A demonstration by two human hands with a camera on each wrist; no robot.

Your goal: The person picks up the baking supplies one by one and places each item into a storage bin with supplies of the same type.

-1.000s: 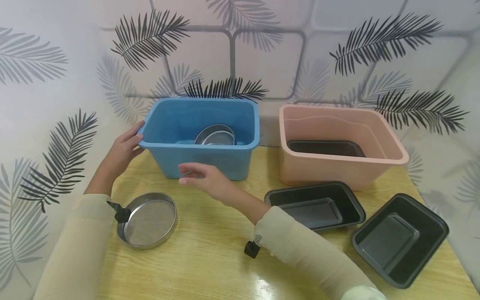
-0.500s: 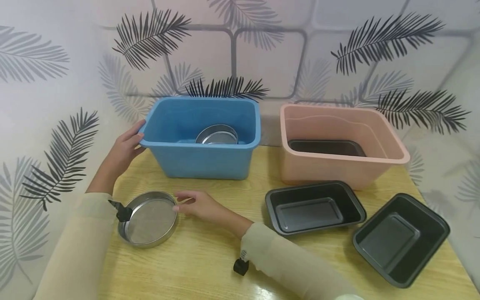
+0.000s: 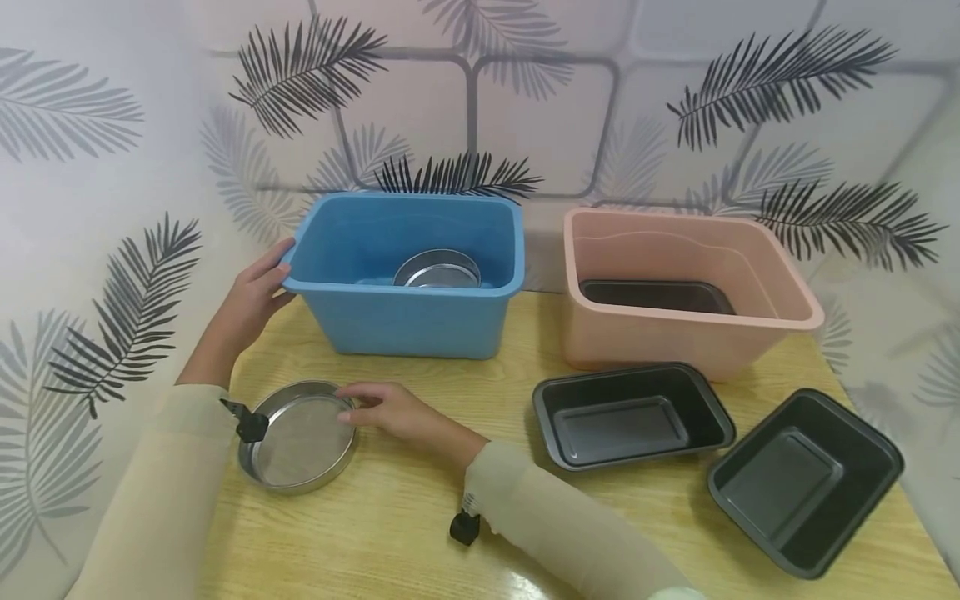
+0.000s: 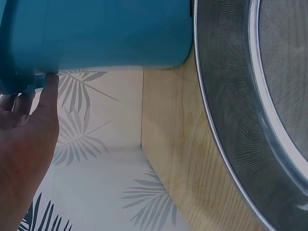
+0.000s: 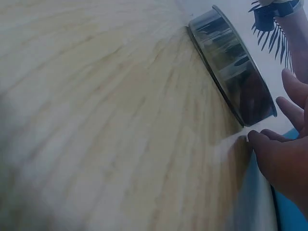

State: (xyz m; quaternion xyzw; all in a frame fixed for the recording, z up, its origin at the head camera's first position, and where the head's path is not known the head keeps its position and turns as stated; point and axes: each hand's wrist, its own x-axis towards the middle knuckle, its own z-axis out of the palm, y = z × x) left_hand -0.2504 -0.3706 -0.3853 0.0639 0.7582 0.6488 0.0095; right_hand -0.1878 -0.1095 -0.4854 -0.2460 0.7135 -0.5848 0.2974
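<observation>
My left hand (image 3: 253, 296) grips the left end of a blue plastic bin (image 3: 412, 321) by its rim; the left wrist view shows the thumb under the rim. A round metal sieve (image 3: 300, 442) with a fine mesh lies flat on the table below that arm. At the sieve's right edge is my right hand (image 3: 390, 414), thumb and forefinger spread over the rim. In the right wrist view, the fingers lie around the end of the sieve (image 5: 236, 67) without a plain pinch. Inside the blue bin rests another round metal sieve (image 3: 438, 268), partly hidden by the front wall.
A pink bin (image 3: 675, 342) stands at the back right with a dark loaf pan (image 3: 660, 296) inside. Before it on the wooden table (image 3: 420, 517) lie a dark loaf pan (image 3: 633, 417) and another dark pan (image 3: 806, 483). A leaf-patterned wall (image 3: 540, 125) rises behind.
My right hand has come down and left from in front of the blue bin to the sieve's right rim. The left hand stays on the bin's rim.
</observation>
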